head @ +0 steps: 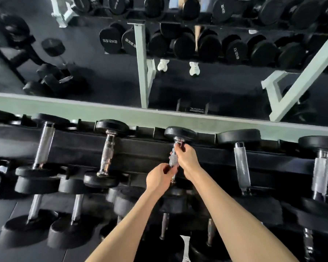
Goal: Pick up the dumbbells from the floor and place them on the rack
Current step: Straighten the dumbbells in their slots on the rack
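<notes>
A black dumbbell with a chrome knurled handle lies across the top tier of the black rack, its far head against the rack's back rail. My right hand grips the upper part of the handle. My left hand grips the lower part, near the front head, which my arms hide. Both arms reach in from the bottom of the view.
Other dumbbells lie on the same tier, one at the left and one at the right. A lower tier holds several more. Behind the rack a mirror reflects racks, floor dumbbells and white shoes.
</notes>
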